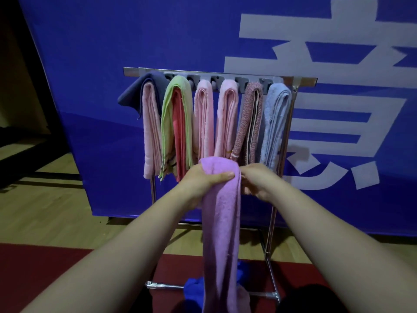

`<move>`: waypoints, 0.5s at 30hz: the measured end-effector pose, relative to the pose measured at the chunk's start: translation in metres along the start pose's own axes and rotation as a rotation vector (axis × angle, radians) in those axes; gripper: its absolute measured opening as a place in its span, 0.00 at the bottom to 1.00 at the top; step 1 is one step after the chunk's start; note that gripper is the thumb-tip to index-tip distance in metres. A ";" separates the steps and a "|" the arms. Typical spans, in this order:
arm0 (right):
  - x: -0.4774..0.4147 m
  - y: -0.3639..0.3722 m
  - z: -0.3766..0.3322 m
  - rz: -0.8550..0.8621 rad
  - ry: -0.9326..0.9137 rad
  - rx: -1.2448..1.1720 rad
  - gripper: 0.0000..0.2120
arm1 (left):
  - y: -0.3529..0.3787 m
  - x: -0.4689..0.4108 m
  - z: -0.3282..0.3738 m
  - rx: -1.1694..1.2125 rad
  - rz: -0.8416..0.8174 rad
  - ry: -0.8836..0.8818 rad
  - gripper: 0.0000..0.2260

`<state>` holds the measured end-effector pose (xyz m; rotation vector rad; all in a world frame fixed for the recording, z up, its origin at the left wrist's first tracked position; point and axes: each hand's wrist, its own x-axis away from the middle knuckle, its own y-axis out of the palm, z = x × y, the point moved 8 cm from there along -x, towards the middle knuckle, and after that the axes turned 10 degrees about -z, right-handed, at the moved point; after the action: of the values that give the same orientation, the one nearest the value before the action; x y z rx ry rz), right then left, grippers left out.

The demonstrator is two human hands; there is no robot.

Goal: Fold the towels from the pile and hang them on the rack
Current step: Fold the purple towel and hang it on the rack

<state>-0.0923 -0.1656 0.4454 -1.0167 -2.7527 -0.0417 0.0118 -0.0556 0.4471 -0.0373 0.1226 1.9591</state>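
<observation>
The lilac towel [221, 222] hangs in mid-air at the centre of the view, in front of the rack [225, 74] and not touching it. It is folded into a long narrow strip. Its rounded top fold sits between the two hands, and the rest drops straight toward 6 o'clock and past the bottom edge. Its pile is soft and plain, with no stripe or border in sight.

The left hand [198, 181], at 9 o'clock of the fold, grips the strip with the thumb laid across its front. The right hand [257, 181], at 3 o'clock, has its fingers curled in against the towel's right edge, pinching it.

At 12 o'clock from the hands, the rack's arms carry folded towels. From 9 toward 3 o'clock they are:
- navy [130, 96] over pink [150, 123]
- green [168, 114] over coral [179, 132]
- pink [204, 118]
- pink [228, 118]
- a speckled mauve one [246, 123]
- light blue [274, 118]

Behind stands a blue banner [112, 64] with white characters. On the red mat [45, 267] at 6 o'clock, beside the rack's foot, lies a crumpled blue cloth [193, 289].
</observation>
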 end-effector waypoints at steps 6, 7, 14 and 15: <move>0.001 0.022 0.015 -0.135 0.033 -0.036 0.17 | -0.021 -0.010 -0.002 0.050 0.213 -0.042 0.23; 0.001 0.028 0.017 -0.183 0.032 -0.068 0.19 | -0.024 -0.010 -0.003 0.053 0.243 -0.054 0.26; 0.003 0.045 0.014 -0.280 -0.139 0.257 0.07 | -0.032 -0.011 -0.005 0.149 0.263 -0.116 0.19; 0.003 0.044 0.012 -0.254 -0.149 0.283 0.08 | -0.030 -0.011 -0.004 0.132 0.238 -0.131 0.14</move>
<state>-0.0683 -0.1292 0.4322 -0.6182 -2.8937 0.3882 0.0434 -0.0553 0.4423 0.2007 0.1765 2.1794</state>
